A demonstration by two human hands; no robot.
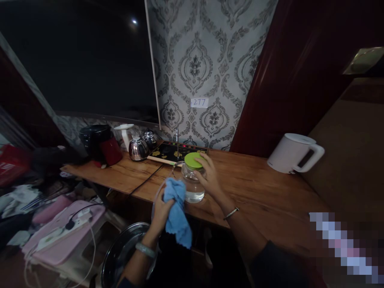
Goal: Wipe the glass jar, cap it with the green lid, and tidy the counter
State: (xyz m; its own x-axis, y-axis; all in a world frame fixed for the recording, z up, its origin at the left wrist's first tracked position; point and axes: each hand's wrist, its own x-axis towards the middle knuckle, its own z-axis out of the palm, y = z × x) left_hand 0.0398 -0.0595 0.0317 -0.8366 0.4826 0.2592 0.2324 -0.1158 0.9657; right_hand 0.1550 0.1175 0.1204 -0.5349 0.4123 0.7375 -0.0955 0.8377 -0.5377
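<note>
A light blue cloth (179, 224) is bunched in my left hand (162, 210), its loose end hanging past the table's front edge. Just right of the cloth, a clear glass jar (195, 192) with clear liquid in the bottom stands on the wooden table. My right hand (209, 172) grips the jar's bright green lid (193, 160) from the right, thumb lower and fingers along the rim. The lid sits on the jar's mouth. A thin clear tube (155, 196) loops down beside my left hand.
Behind the jar lies a black tea stove (166, 151) with a slim metal spout. Metal kettles (138, 149) and a red-black appliance (105, 146) stand left; a white kettle (289, 154) stands right. Below are a metal basin (109, 256) and a pink stool (57, 250) bearing a power strip.
</note>
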